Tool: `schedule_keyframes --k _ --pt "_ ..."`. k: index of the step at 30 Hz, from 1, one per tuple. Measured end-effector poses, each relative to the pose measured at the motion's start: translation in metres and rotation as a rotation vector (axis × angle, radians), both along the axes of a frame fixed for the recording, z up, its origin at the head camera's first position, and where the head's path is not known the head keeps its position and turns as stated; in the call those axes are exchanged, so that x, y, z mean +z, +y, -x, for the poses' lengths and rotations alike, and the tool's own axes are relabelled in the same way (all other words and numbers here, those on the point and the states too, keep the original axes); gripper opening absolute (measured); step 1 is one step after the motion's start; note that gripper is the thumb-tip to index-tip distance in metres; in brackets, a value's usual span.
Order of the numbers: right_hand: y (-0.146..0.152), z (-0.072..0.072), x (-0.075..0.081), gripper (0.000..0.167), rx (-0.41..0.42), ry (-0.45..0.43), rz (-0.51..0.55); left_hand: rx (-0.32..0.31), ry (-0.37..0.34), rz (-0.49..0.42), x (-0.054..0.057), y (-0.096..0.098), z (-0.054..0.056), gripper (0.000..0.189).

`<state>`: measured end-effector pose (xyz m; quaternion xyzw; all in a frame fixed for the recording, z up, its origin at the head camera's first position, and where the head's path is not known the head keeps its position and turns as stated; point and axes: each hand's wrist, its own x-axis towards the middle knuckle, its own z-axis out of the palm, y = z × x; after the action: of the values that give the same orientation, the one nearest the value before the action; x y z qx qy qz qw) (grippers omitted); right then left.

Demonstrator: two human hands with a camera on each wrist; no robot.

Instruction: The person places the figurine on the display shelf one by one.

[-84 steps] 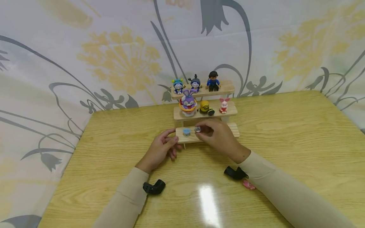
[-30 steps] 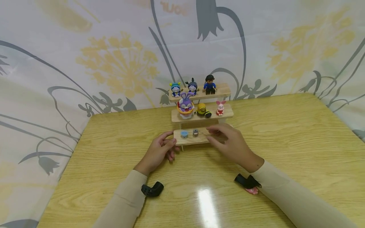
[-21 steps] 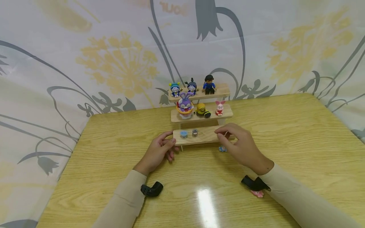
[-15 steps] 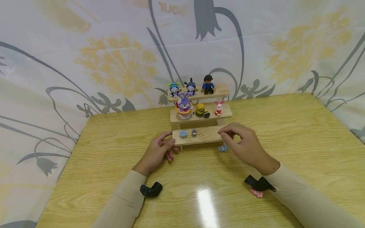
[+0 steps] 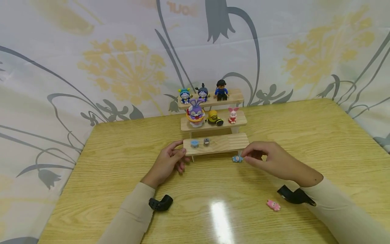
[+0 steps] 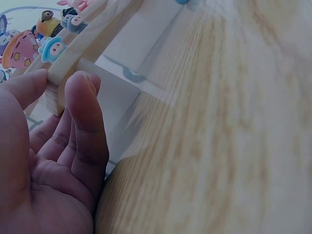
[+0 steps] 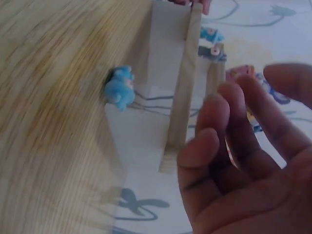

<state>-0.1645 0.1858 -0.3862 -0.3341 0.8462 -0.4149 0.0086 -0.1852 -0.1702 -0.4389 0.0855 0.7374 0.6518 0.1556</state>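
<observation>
My left hand [image 5: 167, 162] holds the left end of a three-step wooden display stand [image 5: 234, 142], thumb and a finger at the corner of its lowest shelf. In the left wrist view, that hand [image 6: 63, 161] touches the shelf's end. My right hand [image 5: 274, 161] hovers by the stand's front right corner, close to a small blue figurine [image 5: 237, 159] lying on the table. The right wrist view shows this hand [image 7: 253, 161] with fingers loosely bent and nothing between them, apart from the blue figurine [image 7: 120, 88]. A light blue figurine [image 5: 194, 143] and a grey figurine [image 5: 206, 142] sit on the lowest shelf.
A pink figurine [image 5: 273, 205] lies on the table near the right sleeve. The middle shelf bears a purple rabbit [image 5: 196, 113], a yellow bee-like figure [image 5: 214, 117] and a pink piglet [image 5: 233, 116]. Three more figures, including a blue-shirted one [image 5: 221, 90], occupy the top.
My right hand has let go of the grey figurine on the lowest shelf, then moved right and down to the blue figurine. The left hand has stayed at the stand's end.
</observation>
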Motion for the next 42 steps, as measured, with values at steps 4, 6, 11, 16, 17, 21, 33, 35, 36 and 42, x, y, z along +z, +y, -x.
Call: schedule_keyframes --k 4,6,11,16,17,21,33,35,36,42 --pt "0.008 0.001 -0.005 0.01 0.1 -0.118 -0.034 0.005 -0.005 -0.002 0.001 0.0 -0.001 0.057" --pt "0.011 0.001 -0.007 0.009 0.141 -0.166 -0.049 0.005 -0.005 -0.002 0.0 -0.001 -0.001 0.057" --pt "0.018 -0.001 -0.011 0.007 0.21 -0.22 -0.069 0.001 -0.003 -0.005 -0.001 -0.001 -0.001 0.058" --pt "0.03 -0.005 -0.015 0.005 0.328 -0.323 -0.069 0.002 -0.003 -0.007 -0.002 -0.001 -0.002 0.057" --pt "0.032 -0.006 -0.016 0.005 0.356 -0.349 -0.07 0.002 -0.002 -0.006 -0.002 0.0 -0.002 0.056" --pt "0.038 -0.009 -0.016 0.007 0.434 -0.451 -0.077 0.005 0.001 0.0 -0.001 -0.001 -0.002 0.056" --pt "0.044 -0.017 -0.022 0.008 0.583 -0.611 -0.026 0.003 -0.009 -0.005 -0.001 -0.002 -0.001 0.056" --pt "0.045 -0.018 -0.022 0.007 0.598 -0.623 -0.012 0.002 -0.008 -0.001 -0.001 -0.001 0.0 0.058" --pt "0.045 -0.018 -0.022 0.008 0.597 -0.628 -0.012 0.001 -0.006 0.001 -0.001 -0.001 0.0 0.058" --pt "0.045 -0.02 -0.018 0.009 0.547 -0.627 -0.076 0.002 -0.003 0.006 -0.001 0.0 0.0 0.059"
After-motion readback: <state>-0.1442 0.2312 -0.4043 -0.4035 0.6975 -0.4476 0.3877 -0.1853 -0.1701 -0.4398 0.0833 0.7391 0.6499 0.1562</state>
